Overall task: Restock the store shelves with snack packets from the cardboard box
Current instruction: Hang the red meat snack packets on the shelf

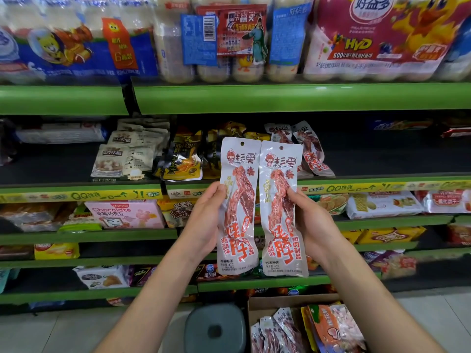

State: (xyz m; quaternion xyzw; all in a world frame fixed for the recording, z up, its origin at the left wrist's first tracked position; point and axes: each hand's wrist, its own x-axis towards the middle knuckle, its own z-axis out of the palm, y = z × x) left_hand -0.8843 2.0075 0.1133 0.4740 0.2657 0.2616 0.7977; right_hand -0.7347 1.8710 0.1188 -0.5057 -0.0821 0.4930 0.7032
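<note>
Two long silver-and-red snack packets are held upright side by side in front of the shelves. My left hand (204, 220) grips the left packet (238, 207) at its middle. My right hand (312, 222) grips the right packet (280, 212) the same way. Behind them, on the dark shelf (369, 159), lie two more packets of the same kind (305, 146), leaning back. The cardboard box (257, 305) stands on the floor at the bottom right, holding several more of these packets (275, 332) and orange bags (328, 327).
Green-edged shelves (280, 98) run across the view, with bottled drink packs on top and biscuits and sweets lower down. Beige nut packs (122, 154) and yellow-black bags (182, 159) sit left of the gap. A grey round stool (215, 327) stands beside the box.
</note>
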